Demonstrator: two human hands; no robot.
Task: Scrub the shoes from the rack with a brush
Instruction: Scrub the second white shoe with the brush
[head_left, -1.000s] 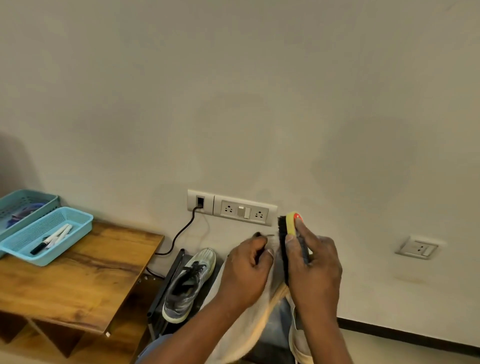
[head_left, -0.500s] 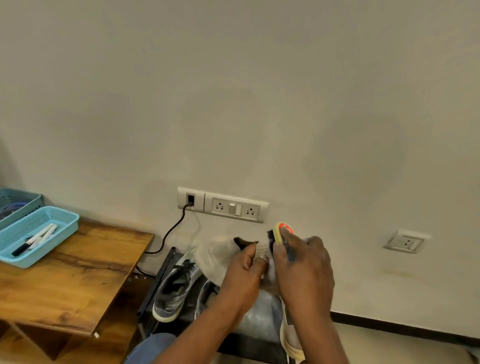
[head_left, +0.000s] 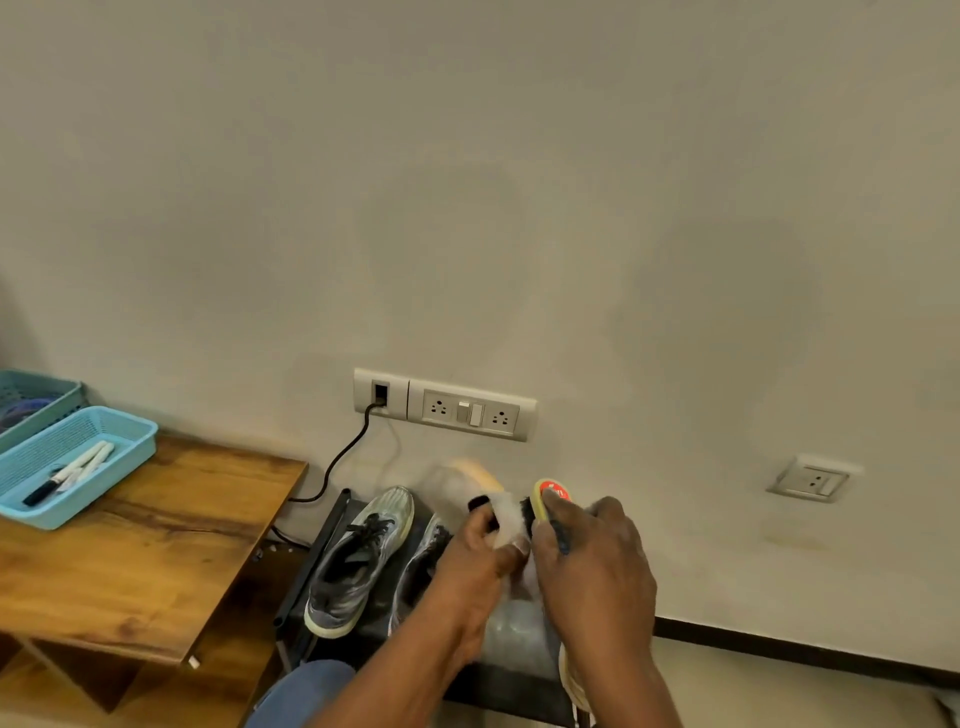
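My left hand (head_left: 480, 558) grips a white shoe (head_left: 462, 486), which is blurred and points up and to the left in front of the wall. My right hand (head_left: 595, 564) holds a yellow-backed brush with a red label (head_left: 546, 500), its dark bristles against the shoe's side. Below my hands stands a black shoe rack (head_left: 332, 545) with a pair of grey sneakers (head_left: 358, 561) on its top shelf. Another white shoe (head_left: 571, 680) shows partly under my right wrist.
A wooden table (head_left: 156, 545) stands at the left with two light blue baskets (head_left: 114, 431), one holding markers. A socket panel (head_left: 444, 405) with a black cable hangs on the wall, and a single socket (head_left: 809, 479) sits to the right. My blue-clad knee (head_left: 301, 691) is at the bottom.
The white shoe has turned from hanging downward to pointing up and left. Both hands with the brush have dropped slightly. The second grey sneaker has come into sight.
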